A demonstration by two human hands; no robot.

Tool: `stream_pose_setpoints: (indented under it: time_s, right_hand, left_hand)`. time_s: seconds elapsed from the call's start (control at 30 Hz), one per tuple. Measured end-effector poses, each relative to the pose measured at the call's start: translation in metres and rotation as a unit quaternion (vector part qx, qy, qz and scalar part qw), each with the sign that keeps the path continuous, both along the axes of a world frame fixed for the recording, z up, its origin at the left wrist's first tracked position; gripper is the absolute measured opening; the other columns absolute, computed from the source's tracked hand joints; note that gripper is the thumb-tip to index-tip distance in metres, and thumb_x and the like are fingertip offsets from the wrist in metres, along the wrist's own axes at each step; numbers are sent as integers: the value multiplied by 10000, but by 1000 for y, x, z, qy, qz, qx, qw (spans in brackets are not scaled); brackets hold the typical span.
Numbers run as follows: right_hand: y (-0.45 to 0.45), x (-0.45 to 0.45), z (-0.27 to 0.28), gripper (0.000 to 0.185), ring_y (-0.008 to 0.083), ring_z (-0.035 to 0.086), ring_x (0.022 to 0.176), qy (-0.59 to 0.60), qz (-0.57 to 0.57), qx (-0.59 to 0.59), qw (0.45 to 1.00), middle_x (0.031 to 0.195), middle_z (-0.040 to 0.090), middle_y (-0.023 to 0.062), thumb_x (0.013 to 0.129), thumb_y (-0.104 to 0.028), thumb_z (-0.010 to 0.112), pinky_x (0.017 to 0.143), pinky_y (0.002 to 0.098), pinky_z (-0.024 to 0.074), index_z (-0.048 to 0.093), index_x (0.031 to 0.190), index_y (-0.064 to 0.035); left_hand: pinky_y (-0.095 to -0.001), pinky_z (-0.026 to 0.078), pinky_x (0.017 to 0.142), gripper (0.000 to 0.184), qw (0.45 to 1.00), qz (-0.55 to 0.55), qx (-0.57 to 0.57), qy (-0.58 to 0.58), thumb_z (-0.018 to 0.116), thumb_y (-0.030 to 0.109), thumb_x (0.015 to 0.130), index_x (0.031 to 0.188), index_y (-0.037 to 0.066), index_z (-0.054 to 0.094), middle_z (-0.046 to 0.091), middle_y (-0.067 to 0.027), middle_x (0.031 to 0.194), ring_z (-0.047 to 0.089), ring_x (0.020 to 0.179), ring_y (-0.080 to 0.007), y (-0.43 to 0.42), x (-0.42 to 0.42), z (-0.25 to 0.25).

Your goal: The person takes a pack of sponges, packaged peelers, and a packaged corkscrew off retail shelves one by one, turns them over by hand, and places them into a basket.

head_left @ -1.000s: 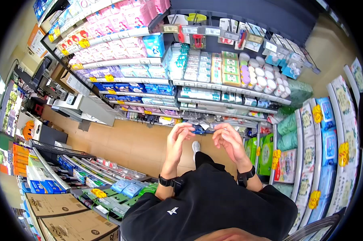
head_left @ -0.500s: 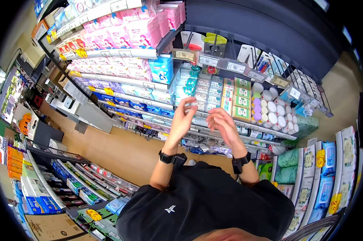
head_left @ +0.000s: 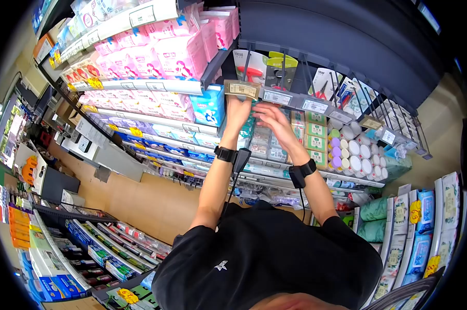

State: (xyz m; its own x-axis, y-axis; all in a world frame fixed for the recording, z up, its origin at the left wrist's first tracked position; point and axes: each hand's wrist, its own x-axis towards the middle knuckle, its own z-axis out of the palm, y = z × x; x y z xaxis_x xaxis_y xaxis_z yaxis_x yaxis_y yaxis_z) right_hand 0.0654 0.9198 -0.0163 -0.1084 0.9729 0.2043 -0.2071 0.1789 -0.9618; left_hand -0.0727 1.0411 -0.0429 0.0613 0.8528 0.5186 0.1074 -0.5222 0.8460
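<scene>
My left hand [head_left: 238, 112] is raised at the shelf front, just below a beige price tag [head_left: 242, 90] on a hanging hook. Its fingers are mostly hidden behind that tag. Beside it, my right hand [head_left: 274, 122] has its fingers spread and pointing left, with nothing seen in them. It is below a white price tag [head_left: 277, 97] and in front of small clear packs [head_left: 262, 139]. Teal packs [head_left: 247, 126] show between the hands. Carded scissors with red handles [head_left: 250, 71] and a green-topped card [head_left: 281, 70] hang above.
Pink packs [head_left: 179, 57] fill the upper left shelves, with a blue pack [head_left: 208, 105] at their end. Round white tubs [head_left: 354, 150] stand to the right. Wipes [head_left: 418, 253] line the right shelves. More shelving [head_left: 114, 237] runs along the lower left.
Both hands have moved up and forward from above the floor to the hanging tags. The shelves now look closer, and the left fingers have gone behind the beige tag.
</scene>
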Motion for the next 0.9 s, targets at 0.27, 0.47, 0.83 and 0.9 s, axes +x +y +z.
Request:
stream_pose_setpoints:
  time_s: [0.27,0.47,0.83,0.9]
  right_hand:
    - [76,-6,-20,633,222,486,1312,-56,-84,42,994,1432,513,131,938,-156,646,1103,335,369,370,1488,-4]
    - [92,2,-28,612,247,363,1429,-107,-135,76,982,1548,375,143,997,-143,553,1148,368,330,279,1539,-76]
    - [95,30,-48,690,307,257,1489,-77,-134,65,986,1607,257,176,967,-140,602,1191,401,264,241,1551,-69]
    - [92,31,-48,699,306,260,1487,-89,-136,62,985,1604,261,179,963,-135,609,1189,403,268,238,1550,-61]
  left_hand:
    - [-415,397,1056,1079,997,74,-19,-7,843,378,705,1449,-126,245,499,-306,1320,539,1187,-357,58,21,-3]
    - [-430,341,1127,1192,992,117,-29,31,877,413,622,1469,-112,225,395,-347,1438,408,1360,-419,84,33,0]
    - [-422,503,818,604,991,121,58,12,849,354,736,1110,-13,548,631,-191,971,629,899,-317,46,23,0]
    - [-379,509,759,426,994,80,55,-48,781,280,836,1062,-8,564,628,-152,875,621,789,-272,33,20,0]
